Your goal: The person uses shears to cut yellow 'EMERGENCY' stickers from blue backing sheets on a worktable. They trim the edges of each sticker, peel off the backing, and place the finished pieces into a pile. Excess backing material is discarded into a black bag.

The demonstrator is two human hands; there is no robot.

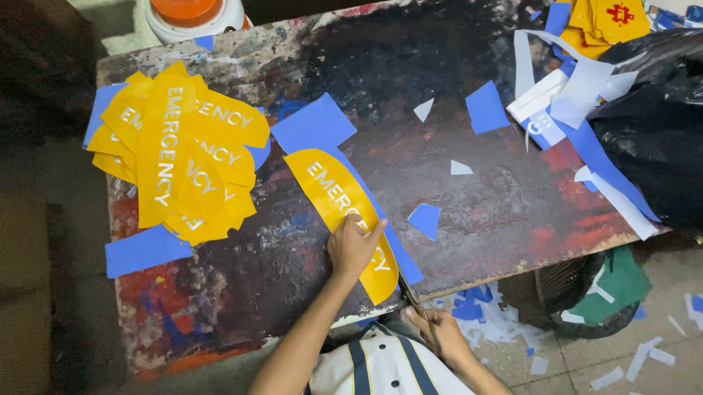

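Head view: a yellow arc-shaped label (341,213) on blue backing is pinned flat to the paint-stained table (461,218) by the left hand (352,245), fingers spread and pressed down on the label's lower half, nothing gripped. Just below the label's lower tip, at the table edge, the right hand (437,335) is closed around what appear to be scissors (416,303), though the view there is dim. Trimming of the blue margin seems in hand; steady guidance along the yellow edge would be called for. A pile of finished yellow labels (181,154) lies left of the label.
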